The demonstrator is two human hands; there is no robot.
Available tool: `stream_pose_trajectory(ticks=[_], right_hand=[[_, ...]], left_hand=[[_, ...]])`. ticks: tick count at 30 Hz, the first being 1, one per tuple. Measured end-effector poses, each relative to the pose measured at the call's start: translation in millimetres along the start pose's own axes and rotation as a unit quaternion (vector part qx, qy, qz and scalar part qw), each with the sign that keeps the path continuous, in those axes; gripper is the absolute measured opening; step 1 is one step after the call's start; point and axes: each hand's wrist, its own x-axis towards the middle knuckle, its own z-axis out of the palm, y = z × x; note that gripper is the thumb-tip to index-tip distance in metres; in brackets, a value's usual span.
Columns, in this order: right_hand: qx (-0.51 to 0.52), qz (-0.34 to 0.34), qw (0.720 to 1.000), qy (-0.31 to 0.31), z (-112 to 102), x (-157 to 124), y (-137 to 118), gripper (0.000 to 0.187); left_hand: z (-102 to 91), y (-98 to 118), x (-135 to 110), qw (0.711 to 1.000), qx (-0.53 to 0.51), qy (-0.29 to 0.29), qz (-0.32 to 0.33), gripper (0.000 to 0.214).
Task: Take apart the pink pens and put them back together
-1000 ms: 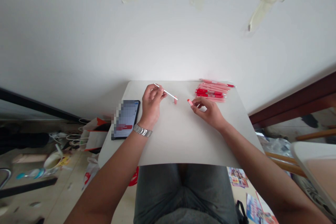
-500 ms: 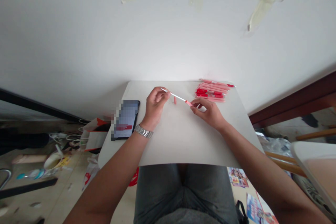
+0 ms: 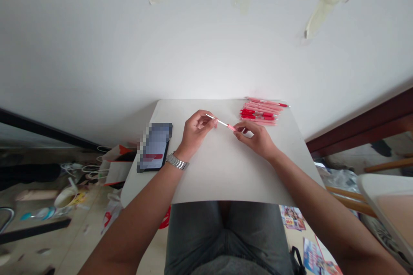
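Between my hands, above the table (image 3: 213, 172), a thin white pen refill (image 3: 222, 122) sticks out of a pink pen barrel (image 3: 231, 127). My left hand (image 3: 196, 129) pinches the refill between thumb and fingers; its pointed end shows past the fingertips at upper left. In my right hand (image 3: 255, 135), closed fingers hold the barrel, hiding most of its length. Refill and barrel lie in one slanting line. A small pink piece seen on the table earlier is not visible now; my left fingers cover that spot.
Several pink and red pens (image 3: 260, 111) lie piled at the table's back right. A phone (image 3: 155, 146), partly pixelated, rests at the left edge. Behind the table rises a white wall (image 3: 206, 51). Bags and a bottle (image 3: 43, 213) are on the floor at left.
My left hand has shifted right and slightly down, closer to my right hand. Less of the refill shows outside the barrel. My right hand has stayed in place.
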Motion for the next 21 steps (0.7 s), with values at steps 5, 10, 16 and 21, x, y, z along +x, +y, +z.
stream_pose_trajectory(ticks=[5, 10, 16, 21], right_hand=[[0.009, -0.005, 1.000, -0.005, -1.6, 1.0, -3.4, 0.015], [0.009, -0.008, 1.000, -0.009, -2.0, 0.8, -5.0, 0.018], [0.007, -0.011, 1.000, -0.001, -1.4, 0.3, -3.0, 0.018], [0.002, -0.018, 1.000, 0.004, -1.4, -0.4, -1.3, 0.017]], left_hand=[[-0.8, 0.7, -0.1, 1.000, 0.003, -0.003, -0.001, 0.028], [-0.1, 1.9, 0.3, 1.000, 0.007, 0.005, 0.000, 0.029], [0.1, 2.0, 0.8, 1.000, 0.016, 0.010, 0.007, 0.027], [-0.3, 2.8, 0.6, 1.000, 0.012, 0.001, 0.002, 0.027]])
